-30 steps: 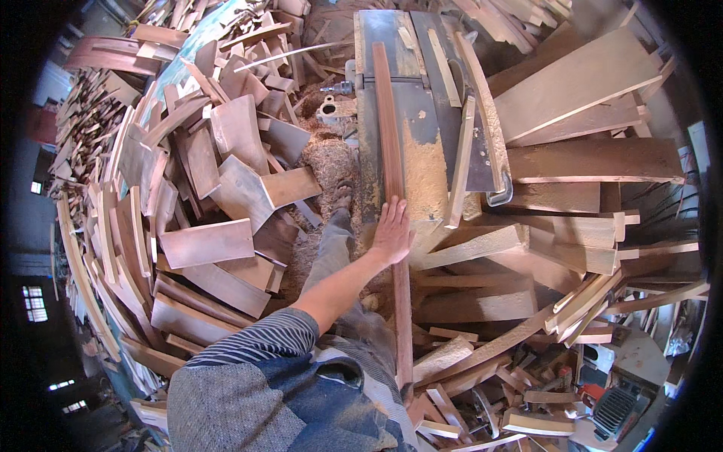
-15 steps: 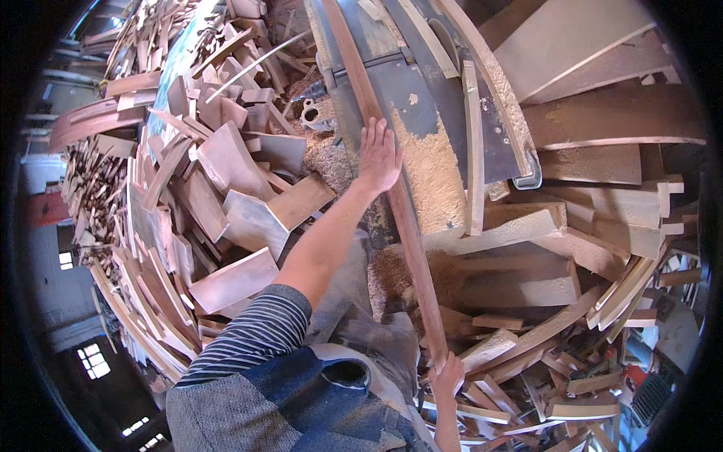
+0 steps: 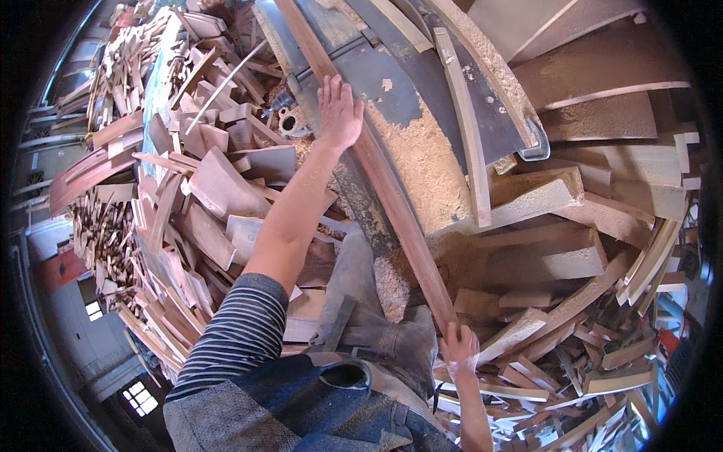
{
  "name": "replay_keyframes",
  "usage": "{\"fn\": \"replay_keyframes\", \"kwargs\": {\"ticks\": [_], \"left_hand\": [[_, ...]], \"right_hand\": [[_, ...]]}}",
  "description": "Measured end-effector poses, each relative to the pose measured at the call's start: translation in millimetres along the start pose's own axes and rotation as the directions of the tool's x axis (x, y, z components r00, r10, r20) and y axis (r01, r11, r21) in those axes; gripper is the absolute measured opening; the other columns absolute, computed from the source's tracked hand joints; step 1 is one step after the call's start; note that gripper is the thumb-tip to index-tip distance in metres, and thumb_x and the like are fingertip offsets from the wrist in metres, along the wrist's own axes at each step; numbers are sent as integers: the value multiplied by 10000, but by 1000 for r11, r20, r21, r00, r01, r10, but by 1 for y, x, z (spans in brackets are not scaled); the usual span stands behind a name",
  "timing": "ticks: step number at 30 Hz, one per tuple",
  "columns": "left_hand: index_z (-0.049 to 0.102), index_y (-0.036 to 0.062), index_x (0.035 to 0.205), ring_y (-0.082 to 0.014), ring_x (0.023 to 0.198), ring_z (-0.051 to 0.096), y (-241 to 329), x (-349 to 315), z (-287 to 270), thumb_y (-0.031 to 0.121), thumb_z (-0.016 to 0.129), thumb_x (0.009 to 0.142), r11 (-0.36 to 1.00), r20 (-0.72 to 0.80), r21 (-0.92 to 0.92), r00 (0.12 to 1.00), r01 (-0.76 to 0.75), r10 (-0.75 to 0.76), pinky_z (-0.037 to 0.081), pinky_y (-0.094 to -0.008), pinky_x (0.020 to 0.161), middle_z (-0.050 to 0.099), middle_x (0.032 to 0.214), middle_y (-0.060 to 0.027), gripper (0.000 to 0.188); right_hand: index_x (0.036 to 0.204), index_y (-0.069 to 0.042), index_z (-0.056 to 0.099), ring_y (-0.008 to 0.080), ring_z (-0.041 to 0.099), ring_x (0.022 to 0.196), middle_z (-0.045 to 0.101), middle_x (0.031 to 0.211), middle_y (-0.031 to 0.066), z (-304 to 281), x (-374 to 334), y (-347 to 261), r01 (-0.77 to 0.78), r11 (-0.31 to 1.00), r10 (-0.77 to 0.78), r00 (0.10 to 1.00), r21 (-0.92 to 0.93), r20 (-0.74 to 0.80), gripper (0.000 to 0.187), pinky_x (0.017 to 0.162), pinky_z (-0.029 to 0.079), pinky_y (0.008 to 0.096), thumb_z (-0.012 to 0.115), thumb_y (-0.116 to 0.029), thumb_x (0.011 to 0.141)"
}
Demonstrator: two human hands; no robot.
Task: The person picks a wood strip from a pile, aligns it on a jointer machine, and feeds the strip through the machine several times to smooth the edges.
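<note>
Bright centre, dim wall (image 3: 71,328) at left, glaring window panes (image 3: 138,397), shadows among wood pieces (image 3: 222,183), fisheye-bent edges, black rim

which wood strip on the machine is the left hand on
The long reddish-brown strip with the right hand at its near end; the other strips are paler, with no hand on them.
</note>
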State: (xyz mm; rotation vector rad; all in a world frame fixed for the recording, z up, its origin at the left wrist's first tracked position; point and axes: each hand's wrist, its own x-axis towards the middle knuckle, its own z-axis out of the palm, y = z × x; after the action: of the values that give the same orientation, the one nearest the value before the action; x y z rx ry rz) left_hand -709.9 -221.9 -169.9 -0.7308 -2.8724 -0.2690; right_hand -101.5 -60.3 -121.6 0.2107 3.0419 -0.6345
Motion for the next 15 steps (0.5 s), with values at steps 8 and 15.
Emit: {"fn": "replay_keyframes", "kwargs": {"ticks": [8,15], "left_hand": [[491,-15,1321,-467,1509,278,-37,46,14,279,617,984,997,-113,-12,990,-81,79,214,-569,1245,392,1555,-249,464],[504,-11,1348,-462,1508,287,-69,85,28,304,592,994,994,-168,-32,981,-104,97,220,-560,1245,403,1559,-237,482]], "right_hand": [[1233,-161,719,321,640,778,592,1044,189,9,54,-11,123,988,-133,986,-95,-105,477,600,555,433,762,-80,765],[1247,-145,700,331,632,775,593,1027,202,15,101,-22,132,986,-144,982,-100,-126,495,604,545,439,762,-71,762]]}}
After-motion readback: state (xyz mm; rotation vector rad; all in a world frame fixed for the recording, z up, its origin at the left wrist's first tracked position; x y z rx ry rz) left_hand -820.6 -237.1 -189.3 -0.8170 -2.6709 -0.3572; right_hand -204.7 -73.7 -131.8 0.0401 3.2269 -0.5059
